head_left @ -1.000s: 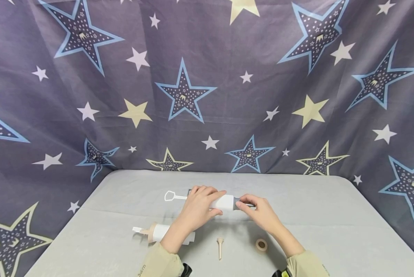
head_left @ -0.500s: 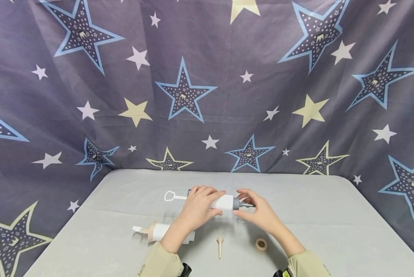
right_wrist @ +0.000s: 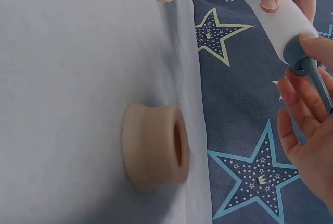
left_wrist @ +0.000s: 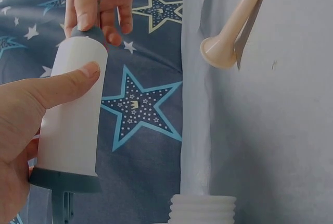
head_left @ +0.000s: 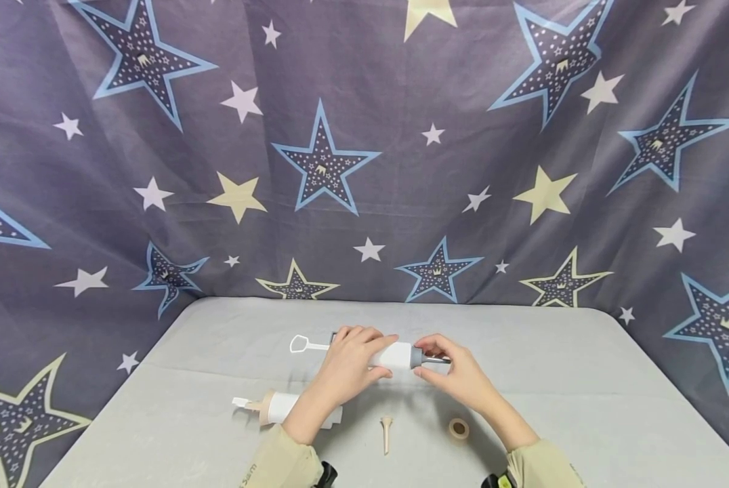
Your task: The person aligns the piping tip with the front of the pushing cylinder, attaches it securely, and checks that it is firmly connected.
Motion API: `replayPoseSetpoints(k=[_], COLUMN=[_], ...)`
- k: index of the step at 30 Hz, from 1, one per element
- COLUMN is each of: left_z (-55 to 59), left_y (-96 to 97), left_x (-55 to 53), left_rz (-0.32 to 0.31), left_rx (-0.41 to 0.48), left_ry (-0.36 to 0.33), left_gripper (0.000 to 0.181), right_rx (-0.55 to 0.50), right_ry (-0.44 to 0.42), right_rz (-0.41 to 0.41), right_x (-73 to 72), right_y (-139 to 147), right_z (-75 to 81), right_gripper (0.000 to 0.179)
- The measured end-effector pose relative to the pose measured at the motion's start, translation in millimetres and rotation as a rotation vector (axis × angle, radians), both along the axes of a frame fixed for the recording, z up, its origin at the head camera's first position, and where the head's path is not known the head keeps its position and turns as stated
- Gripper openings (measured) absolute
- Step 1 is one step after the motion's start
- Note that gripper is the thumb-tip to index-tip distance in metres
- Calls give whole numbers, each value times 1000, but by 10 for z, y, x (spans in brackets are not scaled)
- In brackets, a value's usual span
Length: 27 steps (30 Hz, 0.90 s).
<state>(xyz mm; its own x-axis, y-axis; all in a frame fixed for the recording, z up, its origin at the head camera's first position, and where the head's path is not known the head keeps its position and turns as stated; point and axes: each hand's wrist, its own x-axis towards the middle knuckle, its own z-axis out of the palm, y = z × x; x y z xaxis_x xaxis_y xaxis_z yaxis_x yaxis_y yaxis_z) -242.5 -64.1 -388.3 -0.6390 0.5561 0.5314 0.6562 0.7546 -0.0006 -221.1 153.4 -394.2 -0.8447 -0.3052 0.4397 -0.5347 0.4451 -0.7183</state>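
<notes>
My left hand grips the white barrel of a syringe-like dispenser, held level over the table. In the left wrist view the thumb lies along the white barrel, and a grey-blue cap with a stem closes its near end. A thin white loop handle sticks out left of this hand. My right hand pinches the grey-blue nozzle collar at the other end, thumb and fingertips on opposite sides. From the collar a narrow tapered nozzle points toward the right palm.
A second white dispenser with a beige collar lies at left, partly behind the left forearm. Nearer the front are a small beige funnel-shaped nozzle and a beige ring. A star-patterned curtain hangs behind the table.
The right fingers spread and shifted round the collar half a second ago, and now they pinch it again. The left hand and the dispenser stay in place.
</notes>
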Motion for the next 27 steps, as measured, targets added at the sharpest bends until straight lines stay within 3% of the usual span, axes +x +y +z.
replayPoseSetpoints(k=[5, 17, 22, 27], left_z=[5, -32, -58, -75], left_y=[-4, 18, 33, 44], left_x=[11, 24, 19, 12], left_rz=[3, 3, -1, -2], left_rx=[3, 13, 30, 36], left_ry=[2, 68, 97, 112], left_gripper=[56, 52, 52, 53], right_rx=[-7, 6, 33, 38], right_ry=[-8, -37, -42, -40], right_rz=[-12, -51, -74, -68], right_x=[-117, -119, -99, 38], right_y=[40, 56, 42, -16], right_z=[-172, -205, -172, 22], right_gripper=[30, 26, 26, 24])
